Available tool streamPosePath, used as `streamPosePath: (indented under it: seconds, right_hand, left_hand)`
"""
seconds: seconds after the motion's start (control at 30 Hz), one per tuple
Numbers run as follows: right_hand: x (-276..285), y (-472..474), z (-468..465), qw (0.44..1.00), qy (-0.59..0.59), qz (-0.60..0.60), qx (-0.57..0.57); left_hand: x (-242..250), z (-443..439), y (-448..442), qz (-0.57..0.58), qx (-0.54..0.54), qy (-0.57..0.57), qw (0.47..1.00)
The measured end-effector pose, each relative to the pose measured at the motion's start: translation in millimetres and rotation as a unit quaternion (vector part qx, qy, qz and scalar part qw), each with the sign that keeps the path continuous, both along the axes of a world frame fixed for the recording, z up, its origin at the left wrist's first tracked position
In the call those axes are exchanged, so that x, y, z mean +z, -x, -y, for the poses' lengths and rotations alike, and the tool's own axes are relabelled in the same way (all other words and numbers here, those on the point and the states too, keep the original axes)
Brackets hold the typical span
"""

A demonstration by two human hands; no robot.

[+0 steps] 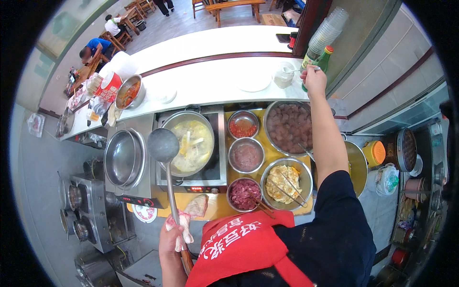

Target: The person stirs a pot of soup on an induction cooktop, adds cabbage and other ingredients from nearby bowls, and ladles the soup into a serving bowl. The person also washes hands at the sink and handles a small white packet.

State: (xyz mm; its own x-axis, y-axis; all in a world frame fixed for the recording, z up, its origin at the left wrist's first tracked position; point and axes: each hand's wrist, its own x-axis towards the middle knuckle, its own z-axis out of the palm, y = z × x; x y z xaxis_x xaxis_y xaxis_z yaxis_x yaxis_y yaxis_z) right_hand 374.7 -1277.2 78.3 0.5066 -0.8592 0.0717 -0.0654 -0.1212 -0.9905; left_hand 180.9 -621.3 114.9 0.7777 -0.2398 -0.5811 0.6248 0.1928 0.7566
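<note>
My left hand [171, 235] grips the long handle of a metal ladle [163, 144], with a cloth [184, 224] at the handle. The ladle's round bowl overlaps the left rim of a pot of yellowish, foaming broth [193, 152] with pale pieces in it. My right hand [315, 80] reaches out to the far counter and holds the end of a small metal spoon [313, 68], which extends over the mouth of a glass jar [283, 77] of white granules. Beside that hand stands a green glass bottle [323, 59] with a red and yellow cap.
Right of the pot are bowls of dark cubes [289, 125], fried egg [281, 183] with tongs, raw meat [245, 193] with chopsticks, and red sauce [244, 125]. Empty metal basins [122, 158] sit left. Stacked plastic cups [328, 30] stand by the wall. People sit beyond the counter.
</note>
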Motion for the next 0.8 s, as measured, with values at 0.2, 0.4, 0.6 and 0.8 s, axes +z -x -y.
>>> streamPosePath:
  seconds: [0.2, 0.4, 0.6, 0.8]
  right_hand:
    - [11.3, 17.2, -2.9, 0.994, -0.071, 0.088, -0.009]
    - [25.2, 23.5, -15.2, 0.984, -0.098, 0.151, 0.017]
    - [38.7, 34.4, -123.1, 0.964, -0.097, 0.189, 0.160]
    - [12.9, 21.4, -271.1, 0.919, -0.157, 0.114, 0.343]
  left_hand:
    - [4.0, 2.2, -1.4, 0.002, 0.000, 0.018, 1.000]
    - [4.8, -0.6, -3.2, 0.025, -0.013, 0.018, 0.999]
    - [14.0, -7.6, 1.2, 0.035, 0.020, -0.045, 0.998]
    - [27.2, -4.3, 2.8, 0.025, 0.038, -0.015, 0.999]
